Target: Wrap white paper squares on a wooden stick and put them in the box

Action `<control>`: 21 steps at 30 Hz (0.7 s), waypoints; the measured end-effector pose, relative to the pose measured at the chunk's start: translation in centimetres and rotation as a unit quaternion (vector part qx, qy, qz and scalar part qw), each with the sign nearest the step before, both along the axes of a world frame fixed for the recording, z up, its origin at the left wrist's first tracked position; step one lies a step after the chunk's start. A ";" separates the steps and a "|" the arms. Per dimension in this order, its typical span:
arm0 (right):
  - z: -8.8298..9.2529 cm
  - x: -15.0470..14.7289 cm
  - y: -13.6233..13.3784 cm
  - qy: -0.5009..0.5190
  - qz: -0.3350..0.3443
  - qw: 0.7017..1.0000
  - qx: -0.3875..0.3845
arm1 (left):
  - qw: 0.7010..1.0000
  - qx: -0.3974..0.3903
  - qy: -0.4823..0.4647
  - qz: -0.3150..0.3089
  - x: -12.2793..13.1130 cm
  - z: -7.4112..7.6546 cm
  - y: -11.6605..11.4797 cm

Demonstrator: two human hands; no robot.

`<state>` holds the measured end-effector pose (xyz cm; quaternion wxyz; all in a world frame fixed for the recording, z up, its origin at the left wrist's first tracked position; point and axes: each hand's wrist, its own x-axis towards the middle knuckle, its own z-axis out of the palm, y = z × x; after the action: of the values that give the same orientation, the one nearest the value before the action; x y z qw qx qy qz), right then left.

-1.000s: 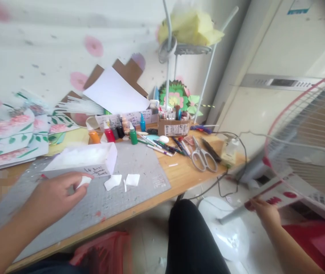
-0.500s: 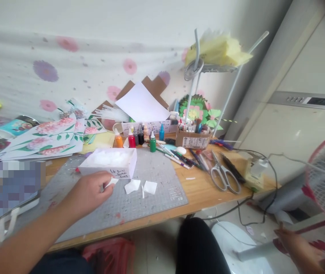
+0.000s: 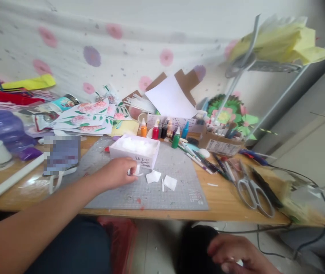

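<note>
My left hand [image 3: 120, 173] is closed on a small white piece of paper [image 3: 135, 171], just in front of a white box [image 3: 151, 154] with white fluffy material inside. To its right, two white paper pieces [image 3: 153, 176] and a thin white strip [image 3: 162, 185] lie on the grey cutting mat [image 3: 179, 201]. My right hand [image 3: 236, 253] is low at the bottom right, over my dark-clad leg and below the table edge. Its fingers are curled, with a tiny white bit showing between them that I cannot make out.
Behind the box stand several paint bottles [image 3: 156, 130]. Pens [image 3: 196, 160], scissors [image 3: 255, 192] and a cardboard box [image 3: 222, 142] are to the right. A phone [image 3: 62, 156] and flower drawings [image 3: 85, 118] are at the left.
The view has turned to the left, so the table things sit farther right. My right hand has come in from the far right toward my leg. My left hand still holds the white paper.
</note>
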<state>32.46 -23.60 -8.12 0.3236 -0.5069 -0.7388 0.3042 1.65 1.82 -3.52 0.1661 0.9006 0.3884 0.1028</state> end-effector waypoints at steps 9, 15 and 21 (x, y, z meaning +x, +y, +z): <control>7.9 -7.9 16.7 0.167 0.104 0.974 0.114 | 0.990 -0.092 -0.097 0.043 -1.9 0.9 0.5; 4.7 -12.4 22.0 0.317 0.035 0.936 0.146 | 0.913 -0.271 -0.304 0.026 -2.7 0.9 0.1; 2.1 -12.4 20.5 0.356 -0.002 0.926 0.126 | 0.797 -0.452 -0.401 0.011 -2.4 0.3 0.2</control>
<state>20.08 -3.08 -6.06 0.6274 -0.3215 -0.6062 0.3681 -0.74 2.00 -3.19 0.6937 0.5972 0.2992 0.2694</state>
